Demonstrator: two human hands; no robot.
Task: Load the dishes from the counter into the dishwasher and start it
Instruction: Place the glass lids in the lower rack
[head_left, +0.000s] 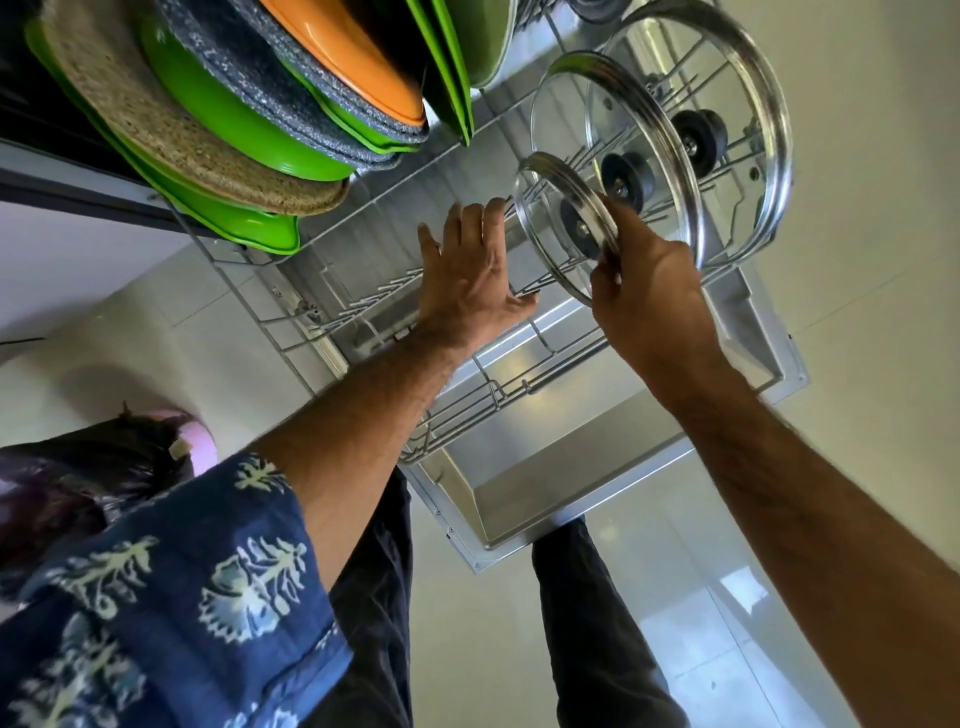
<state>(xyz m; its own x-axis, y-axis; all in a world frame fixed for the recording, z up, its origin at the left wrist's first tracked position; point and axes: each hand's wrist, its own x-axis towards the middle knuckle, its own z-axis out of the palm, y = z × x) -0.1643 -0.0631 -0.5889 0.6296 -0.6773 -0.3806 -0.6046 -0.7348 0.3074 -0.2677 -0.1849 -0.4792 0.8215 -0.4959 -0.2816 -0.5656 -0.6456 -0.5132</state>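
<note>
The dishwasher's lower wire rack (467, 400) is pulled out over the open door (561, 467). My right hand (649, 296) grips the rim of a small glass lid (556, 197) with a black knob, holding it on edge among the rack's tines. Behind it, two larger glass lids (566, 98) (748, 67) stand upright. My left hand (467, 270) is spread flat with fingers apart, resting on the rack wires just left of the small lid. Green and orange plates (218, 119) and a cork mat (156, 124) fill the rack's far left.
A second orange dish (332, 47) sits among speckled grey plates (244, 67). A dark bag on a pink object (130, 457) lies on the pale tiled floor (857, 260) at the left. My legs stand at the door's front edge.
</note>
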